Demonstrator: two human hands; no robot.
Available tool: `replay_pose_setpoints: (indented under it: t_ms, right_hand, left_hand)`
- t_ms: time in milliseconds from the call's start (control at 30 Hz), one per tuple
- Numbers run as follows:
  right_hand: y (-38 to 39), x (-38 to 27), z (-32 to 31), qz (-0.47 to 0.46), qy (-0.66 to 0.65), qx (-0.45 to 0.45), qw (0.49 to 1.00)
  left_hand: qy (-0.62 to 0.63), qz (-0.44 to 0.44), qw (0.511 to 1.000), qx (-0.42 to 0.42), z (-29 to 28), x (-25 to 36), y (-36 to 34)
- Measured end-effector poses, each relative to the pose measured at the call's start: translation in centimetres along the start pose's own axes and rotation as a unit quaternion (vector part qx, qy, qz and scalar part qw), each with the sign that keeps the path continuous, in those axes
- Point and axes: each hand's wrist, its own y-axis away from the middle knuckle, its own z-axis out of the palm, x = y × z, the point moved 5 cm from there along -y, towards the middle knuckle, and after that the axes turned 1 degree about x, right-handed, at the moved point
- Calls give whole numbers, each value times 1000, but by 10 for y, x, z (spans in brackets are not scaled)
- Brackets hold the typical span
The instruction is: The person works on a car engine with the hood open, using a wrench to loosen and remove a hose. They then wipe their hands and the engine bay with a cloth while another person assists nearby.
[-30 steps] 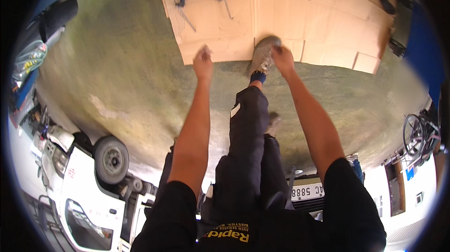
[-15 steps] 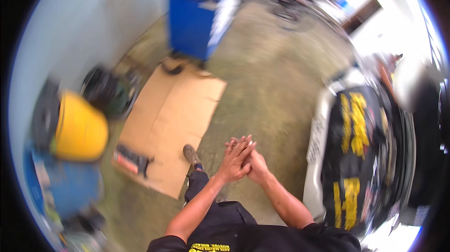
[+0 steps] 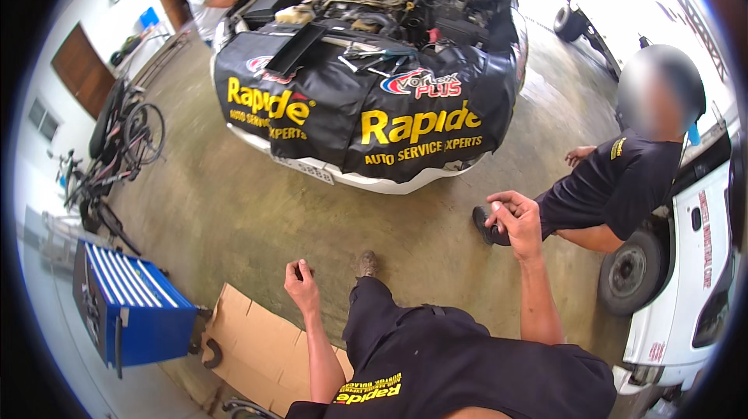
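My left hand (image 3: pixel 302 285) hangs over the floor beside a cardboard sheet (image 3: pixel 253 341), fingers curled together; whether they hold anything is too small to tell. My right hand (image 3: pixel 510 222) is raised at chest level, loosely bent with fingers apart, nothing visible in it, near a co-worker (image 3: pixel 639 177) in a black shirt. Ahead of me stands a white car (image 3: pixel 413 185) with its bonnet up and a black protective cover (image 3: pixel 327 127) over the front. A black tray (image 3: pixel 296 53) and several wrenches (image 3: pixel 378 56) rest on that cover, below the exposed engine (image 3: pixel 366 2).
A person (image 3: pixel 210 6) in a white top leans at the car's left side. Bicycles (image 3: pixel 117 154) line the left wall, near a blue tool chest (image 3: pixel 140 310). A white truck (image 3: pixel 686 271) with an exposed wheel (image 3: pixel 629 271) stands at the right.
My view has swung from the cardboard round to the car's open front. My hands, clasped together half a second ago, are now apart. The co-worker at the right has come into full view.
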Motion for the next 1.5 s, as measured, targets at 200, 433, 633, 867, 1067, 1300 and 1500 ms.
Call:
replay_pose_setpoints:
  t_ms: [200, 433, 633, 867, 1067, 1300, 1500]
  right_hand:
    - [-54, -11, -5, -81, 103, 158, 979]
    - [-127, -77, 3, -87, 251, 225, 937]
    - [-165, -68, 6, -145, 246, 289, 913]
    - [-219, -12, -46, -54, 112, 329, 936]
    - [-320, 33, -105, -74, 56, 345, 934]
    - [-489, 32, -123, -58, -47, 266, 961]
    - [-629, 40, -86, 17, -214, 125, 969]
  left_hand:
    - [30, 68, 996, -48, 40, 33, -95]
    - [78, 141, 987, -6, 39, 105, -152]
    - [152, 119, 978, -72, 83, 140, -187]
    - [124, 226, 954, -152, 183, 288, -223]
    - [-9, 324, 909, -262, 320, 436, -245]
    - [-54, 266, 918, -291, 499, 541, -307]
    - [-96, 185, 930, -302, 595, 550, -383]
